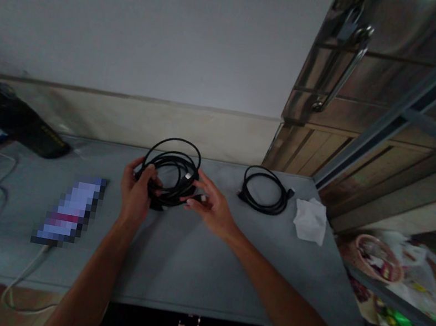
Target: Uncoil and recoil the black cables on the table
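Note:
Between my two hands is a coiled bundle of black cable [169, 199], held just over the grey table [190, 270]. My left hand [137, 191] wraps round the left side of the coil, thumb on top. On the other side, my right hand [213, 204] has its fingers and thumb around the coil's right edge, near a connector end. A light-coloured plug tip shows inside the loops. One loop rises above the rest toward the wall. Further right, a second coiled black cable [264, 208] lies on the table, apart from my hands.
A folded white paper [311, 220] lies near the table's right end. To the left are a phone [71, 210] with a white cord, more white cables and a dark bottle-like object [34, 128]. A metal frame bar [394, 121] slants up at right, beside a pink basket [378, 259].

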Action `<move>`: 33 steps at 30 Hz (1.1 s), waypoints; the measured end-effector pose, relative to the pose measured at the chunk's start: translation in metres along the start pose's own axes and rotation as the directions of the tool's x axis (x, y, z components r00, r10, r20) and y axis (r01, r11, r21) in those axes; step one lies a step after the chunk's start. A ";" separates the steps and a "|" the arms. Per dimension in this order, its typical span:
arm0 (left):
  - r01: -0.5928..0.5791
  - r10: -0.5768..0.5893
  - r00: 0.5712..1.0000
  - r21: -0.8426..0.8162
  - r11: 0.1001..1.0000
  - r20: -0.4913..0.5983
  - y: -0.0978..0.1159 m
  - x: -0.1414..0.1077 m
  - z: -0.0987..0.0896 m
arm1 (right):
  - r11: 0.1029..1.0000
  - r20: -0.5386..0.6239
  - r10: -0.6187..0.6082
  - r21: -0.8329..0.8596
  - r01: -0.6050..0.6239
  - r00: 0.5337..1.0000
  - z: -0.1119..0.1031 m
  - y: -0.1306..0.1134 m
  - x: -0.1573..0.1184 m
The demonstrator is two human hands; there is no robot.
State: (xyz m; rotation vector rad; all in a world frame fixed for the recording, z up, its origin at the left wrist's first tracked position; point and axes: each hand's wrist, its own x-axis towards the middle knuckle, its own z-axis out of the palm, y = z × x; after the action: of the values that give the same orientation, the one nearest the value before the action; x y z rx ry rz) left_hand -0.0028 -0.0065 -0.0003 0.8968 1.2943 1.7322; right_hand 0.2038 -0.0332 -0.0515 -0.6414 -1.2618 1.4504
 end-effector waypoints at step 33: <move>0.439 -0.351 0.879 -0.263 0.859 0.322 0.014 -0.002 0.001 | 0.983 -0.099 -0.004 -0.181 -0.014 0.995 0.001 -0.013 -0.004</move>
State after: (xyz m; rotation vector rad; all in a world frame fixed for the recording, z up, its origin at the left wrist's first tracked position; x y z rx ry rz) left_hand -0.0031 -0.0099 0.0133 0.5869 0.8999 1.3876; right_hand 0.2087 -0.0388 -0.0399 -0.8292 -1.3240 1.3006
